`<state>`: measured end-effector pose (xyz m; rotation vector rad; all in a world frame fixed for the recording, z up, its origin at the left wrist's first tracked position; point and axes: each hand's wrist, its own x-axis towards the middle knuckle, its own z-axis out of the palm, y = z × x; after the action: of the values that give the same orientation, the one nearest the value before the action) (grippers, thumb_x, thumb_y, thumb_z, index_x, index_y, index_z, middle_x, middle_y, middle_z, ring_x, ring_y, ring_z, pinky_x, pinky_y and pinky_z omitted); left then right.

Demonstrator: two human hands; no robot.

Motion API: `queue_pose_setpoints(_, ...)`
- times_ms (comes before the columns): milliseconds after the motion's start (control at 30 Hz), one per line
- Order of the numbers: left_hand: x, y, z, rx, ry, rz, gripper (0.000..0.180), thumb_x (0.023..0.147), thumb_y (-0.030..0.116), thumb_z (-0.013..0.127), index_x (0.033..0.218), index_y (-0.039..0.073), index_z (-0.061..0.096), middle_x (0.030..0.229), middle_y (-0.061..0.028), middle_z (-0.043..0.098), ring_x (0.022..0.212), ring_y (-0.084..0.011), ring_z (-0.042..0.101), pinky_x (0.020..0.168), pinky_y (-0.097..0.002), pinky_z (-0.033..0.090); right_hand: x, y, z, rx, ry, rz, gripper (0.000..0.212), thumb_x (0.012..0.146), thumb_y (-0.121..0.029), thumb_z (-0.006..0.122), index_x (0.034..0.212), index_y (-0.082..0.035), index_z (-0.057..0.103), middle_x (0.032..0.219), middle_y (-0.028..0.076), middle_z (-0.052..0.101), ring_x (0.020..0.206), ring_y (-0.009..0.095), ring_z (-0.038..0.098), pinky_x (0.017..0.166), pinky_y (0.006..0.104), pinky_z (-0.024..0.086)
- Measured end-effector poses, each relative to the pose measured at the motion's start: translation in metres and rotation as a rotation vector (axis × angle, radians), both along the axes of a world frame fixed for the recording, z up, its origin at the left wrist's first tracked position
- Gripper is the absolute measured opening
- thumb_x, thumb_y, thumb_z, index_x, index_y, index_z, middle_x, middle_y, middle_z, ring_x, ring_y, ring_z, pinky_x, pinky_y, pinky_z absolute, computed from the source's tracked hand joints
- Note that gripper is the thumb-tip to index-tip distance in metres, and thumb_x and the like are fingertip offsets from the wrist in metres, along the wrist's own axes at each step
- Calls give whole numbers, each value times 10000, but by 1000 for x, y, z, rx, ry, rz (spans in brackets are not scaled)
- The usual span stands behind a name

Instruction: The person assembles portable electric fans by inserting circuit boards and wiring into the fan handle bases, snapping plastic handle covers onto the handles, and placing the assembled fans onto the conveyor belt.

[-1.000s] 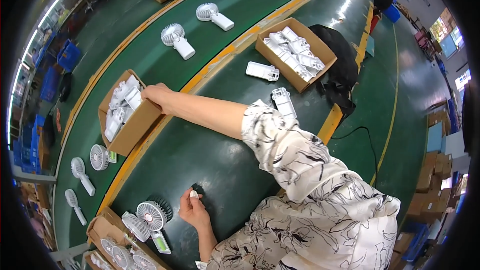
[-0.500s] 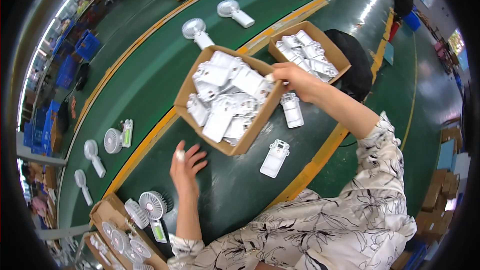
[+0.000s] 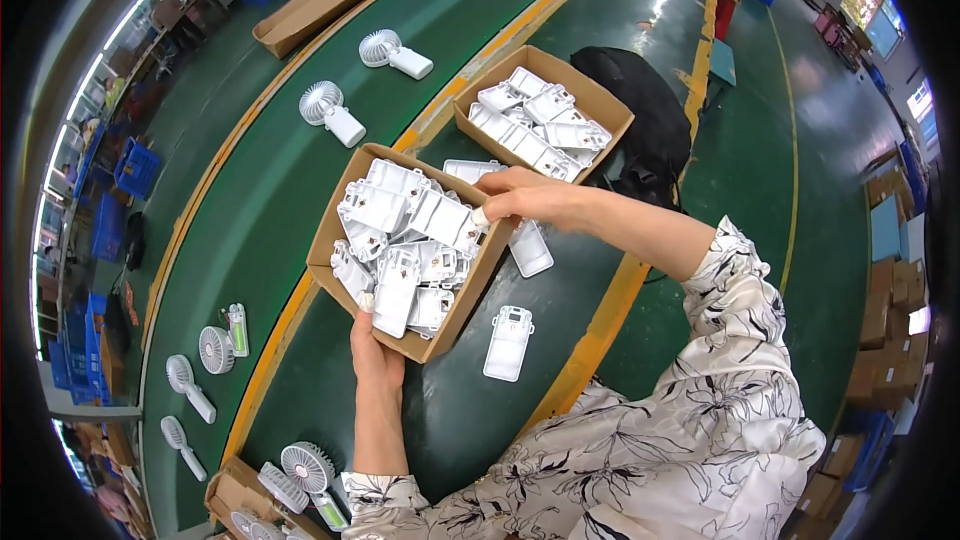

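Observation:
An open cardboard box (image 3: 330, 227) filled with white plastic fan-handle shells (image 3: 398, 285) is between my hands, over the green bench. My left hand (image 3: 378, 348) grips its near edge, the thumb at the rim and the other fingers hidden beneath. At the right side, my right hand (image 3: 517, 196) is closed over the rim. White covers show on fingertips of both hands. Whether the box rests on the bench or is slightly raised, I cannot tell. A loose white shell (image 3: 508, 343) lies right of the box; another shell (image 3: 530, 248) lies under my right wrist.
Beyond my right hand stands a second cardboard box (image 3: 622, 130) of shells, beside a black bag (image 3: 640, 110). White handheld fans (image 3: 322, 103) lie along the green conveyor (image 3: 250, 210) at left. Near the lower left, a carton (image 3: 232, 480) holds more fans. Yellow strips edge the bench.
My left hand, open and apart from the box before, has taken hold of its near edge. The box has come lower and leftward in view, partly because the view has shifted.

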<state>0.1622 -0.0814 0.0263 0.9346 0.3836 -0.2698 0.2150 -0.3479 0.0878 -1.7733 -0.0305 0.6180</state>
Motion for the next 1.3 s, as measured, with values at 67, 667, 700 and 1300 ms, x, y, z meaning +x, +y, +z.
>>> queue_pose_setpoints(67,-3,-1,-3,0,-3,-5,478,837,251,487,1241,28,361,1191,-85,482,1071,-213,488,903,-354,403,0,-2,7,-107,-84,-11,386,750,-331,538,936,7,563,840,72,532,775,153,485,663,279,402)
queue_pose_setpoints(667,19,-7,-4,116,-48,88,414,871,232,403,1212,-2,385,1164,-106,495,1059,-216,499,902,-357,405,101,-230,-18,-908,-576,-434,210,644,-118,577,820,-40,661,760,146,633,690,227,614,649,344,483)
queue_pose_setpoints(700,26,-9,-8,126,-53,84,409,872,229,400,1207,-5,388,1165,-112,492,1060,-216,498,902,-358,404,104,-245,-12,-835,-596,-476,209,660,-120,578,823,-11,652,719,122,622,625,200,589,583,349,487)
queue_pose_setpoints(1300,120,-179,-12,499,-245,-96,357,860,288,414,1036,-3,525,957,-110,579,872,-171,511,791,-278,385,56,-145,98,-686,-826,-485,227,720,-132,513,842,34,609,712,160,601,679,242,583,625,355,446)
